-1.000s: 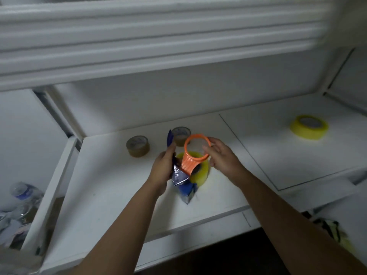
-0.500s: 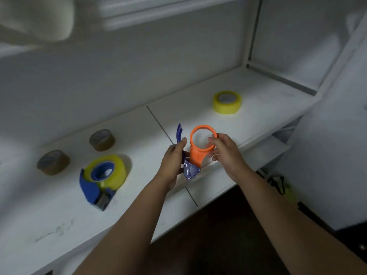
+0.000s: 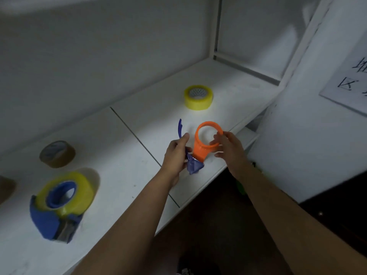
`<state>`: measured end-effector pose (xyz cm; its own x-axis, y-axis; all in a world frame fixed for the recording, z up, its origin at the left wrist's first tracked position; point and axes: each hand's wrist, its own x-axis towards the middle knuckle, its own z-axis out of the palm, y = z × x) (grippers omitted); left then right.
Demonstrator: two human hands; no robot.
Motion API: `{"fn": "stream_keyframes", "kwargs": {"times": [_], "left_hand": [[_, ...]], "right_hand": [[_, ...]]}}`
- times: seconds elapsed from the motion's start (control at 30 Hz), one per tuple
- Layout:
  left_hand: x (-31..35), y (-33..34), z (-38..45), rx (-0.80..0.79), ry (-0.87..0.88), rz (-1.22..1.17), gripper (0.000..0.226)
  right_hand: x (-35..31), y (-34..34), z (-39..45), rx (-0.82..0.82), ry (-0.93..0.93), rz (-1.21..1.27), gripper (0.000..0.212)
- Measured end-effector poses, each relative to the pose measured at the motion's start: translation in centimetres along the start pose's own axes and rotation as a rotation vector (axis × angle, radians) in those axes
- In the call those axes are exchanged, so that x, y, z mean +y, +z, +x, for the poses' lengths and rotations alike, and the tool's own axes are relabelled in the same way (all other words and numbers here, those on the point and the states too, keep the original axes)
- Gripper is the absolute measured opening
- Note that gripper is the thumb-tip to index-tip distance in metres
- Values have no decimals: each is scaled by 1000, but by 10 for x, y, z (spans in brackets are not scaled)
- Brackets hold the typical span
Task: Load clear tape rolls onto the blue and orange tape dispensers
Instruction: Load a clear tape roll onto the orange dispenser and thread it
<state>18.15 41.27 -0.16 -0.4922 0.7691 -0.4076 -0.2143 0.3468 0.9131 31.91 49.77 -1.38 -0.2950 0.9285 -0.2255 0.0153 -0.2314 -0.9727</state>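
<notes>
I hold the orange tape dispenser [image 3: 205,143] above the white shelf [image 3: 123,147]; its hollow orange hub has no roll on it. My left hand [image 3: 176,153] grips its blue handle and base. My right hand [image 3: 228,149] pinches the hub's right rim. A yellowish clear tape roll [image 3: 198,97] lies flat on the shelf behind the dispenser, apart from both hands. At the lower left the blue tape dispenser [image 3: 55,215] lies on the shelf with a clear tape roll [image 3: 79,191] seated on its hub.
A brown tape roll [image 3: 57,154] stands on the shelf at the left, and part of another [image 3: 6,187] shows at the left edge. A white wall with a paper sign [image 3: 349,76] rises at the right. Dark floor lies below the shelf's front edge.
The view swung right and both hands carried the orange dispenser away from the blue one, which now lies at lower left. The loose clear roll is nearer the hands.
</notes>
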Motion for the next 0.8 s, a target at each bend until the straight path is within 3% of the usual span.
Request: {"fn": "stream_keyframes", "kwargs": {"times": [0.13, 0.4, 0.57, 0.7, 0.8], "left_hand": [[4, 4, 14, -13, 50, 33, 40], [8, 39, 27, 29, 60, 67, 43], [-6, 91, 30, 111, 78, 76, 34], [-30, 153, 28, 167, 68, 111, 49], [-50, 194, 28, 147, 27, 123, 40]], "right_hand": [[0, 2, 7, 60, -7, -40, 29], [0, -17, 21, 148, -9, -36, 29], [8, -53, 37, 159, -55, -45, 13], [29, -105, 47, 203, -62, -58, 15], [46, -143, 57, 252, -7, -26, 12]]}}
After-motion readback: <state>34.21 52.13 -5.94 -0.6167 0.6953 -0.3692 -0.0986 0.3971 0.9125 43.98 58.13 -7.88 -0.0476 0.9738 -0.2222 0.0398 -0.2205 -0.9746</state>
